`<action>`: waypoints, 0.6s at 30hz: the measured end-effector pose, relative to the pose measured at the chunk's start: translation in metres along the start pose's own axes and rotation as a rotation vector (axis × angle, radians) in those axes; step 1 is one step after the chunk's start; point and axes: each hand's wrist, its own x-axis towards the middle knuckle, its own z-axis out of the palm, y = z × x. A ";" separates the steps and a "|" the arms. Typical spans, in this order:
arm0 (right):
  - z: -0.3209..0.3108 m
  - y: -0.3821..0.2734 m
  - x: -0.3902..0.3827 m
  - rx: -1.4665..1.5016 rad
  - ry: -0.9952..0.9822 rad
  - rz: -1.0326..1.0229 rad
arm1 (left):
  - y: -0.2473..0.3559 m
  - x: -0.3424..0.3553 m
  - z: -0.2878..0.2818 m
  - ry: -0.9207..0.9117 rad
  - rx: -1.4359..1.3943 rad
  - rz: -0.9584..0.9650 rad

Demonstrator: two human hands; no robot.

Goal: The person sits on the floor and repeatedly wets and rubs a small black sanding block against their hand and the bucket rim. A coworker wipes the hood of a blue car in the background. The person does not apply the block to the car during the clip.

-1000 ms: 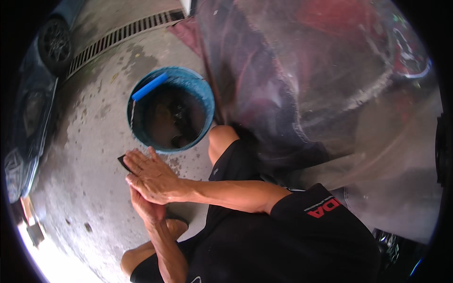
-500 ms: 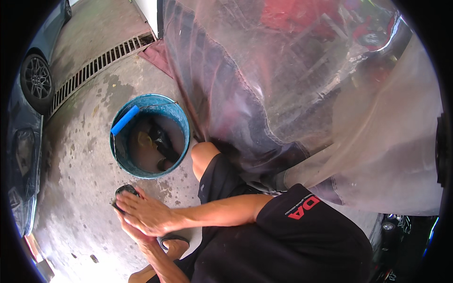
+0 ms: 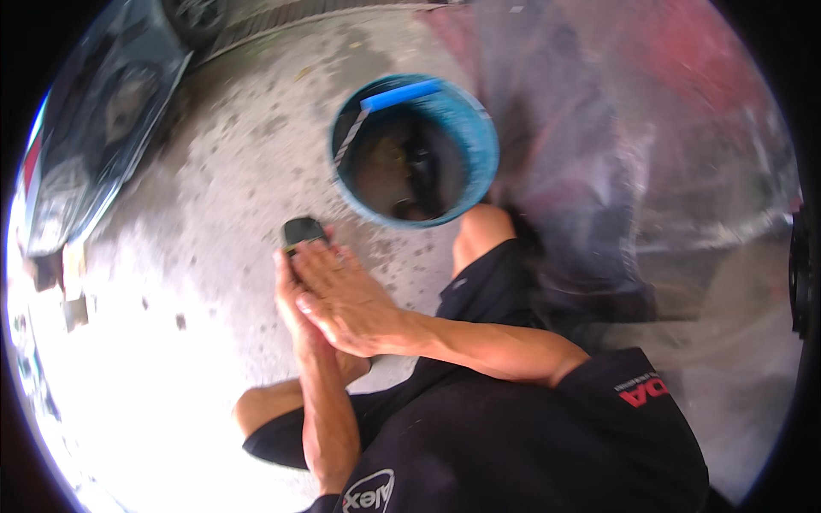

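A small dark block with a rounded end [image 3: 304,231] sticks out from between my hands; its exact kind I cannot make out. My left hand [image 3: 292,295] is underneath and behind it, fingers round its side. On top lies my right hand [image 3: 352,303], its outstretched fingers pressing the block against the left palm. Just beyond my hands stands a blue bucket [image 3: 487,162] with a wire handle and a blue grip [image 3: 400,95] resting on its rim. Murky water [image 3: 374,184] fills part of it, with a black item [image 3: 421,162] and a yellowish one [image 3: 389,156] inside.
Clear plastic sheeting [image 3: 599,162] hangs at the right, red shapes behind it. A dark car [image 3: 111,111] is parked at the far left, beside a floor drain grate [image 3: 291,14]. The concrete floor [image 3: 231,162] has wet spots. My knees are near the bucket.
My view has swung left, so the bucket and my hands appear further right and higher. The right hand still lies over the left, with the dark block's end showing more.
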 end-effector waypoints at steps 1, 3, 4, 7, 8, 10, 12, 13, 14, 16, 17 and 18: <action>-0.001 -0.006 0.000 -0.028 -0.006 -0.031 | 0.004 -0.003 -0.007 -0.025 0.071 0.012; -0.006 0.007 0.018 0.066 0.004 0.115 | -0.011 -0.005 0.016 0.006 -0.040 0.095; -0.009 0.013 0.032 -0.001 -0.037 0.152 | -0.015 -0.003 0.013 -0.028 -0.078 0.090; -0.004 0.005 0.016 0.039 0.000 0.102 | -0.006 -0.004 0.006 -0.050 -0.119 0.068; 0.000 -0.005 0.009 0.065 -0.020 0.082 | 0.003 -0.009 0.002 -0.033 -0.086 0.066; -0.003 -0.010 -0.008 0.075 -0.057 0.073 | -0.003 -0.011 0.000 -0.094 -0.023 0.106; -0.014 0.009 0.017 0.112 -0.101 0.149 | -0.014 -0.011 0.013 -0.035 -0.086 0.123; -0.016 0.016 0.027 0.133 -0.121 0.187 | -0.014 -0.011 0.016 -0.006 -0.114 0.133; -0.016 0.023 0.027 -0.012 -0.131 0.045 | -0.014 -0.006 0.014 -0.029 -0.105 0.139; -0.009 0.006 0.012 0.069 -0.164 0.109 | -0.002 -0.007 0.005 -0.073 -0.047 0.107; -0.006 -0.005 0.002 0.108 -0.186 0.140 | 0.000 -0.008 0.002 -0.092 -0.025 0.092; 0.000 -0.009 -0.004 0.160 -0.052 0.116 | -0.002 -0.009 0.001 -0.100 -0.045 0.051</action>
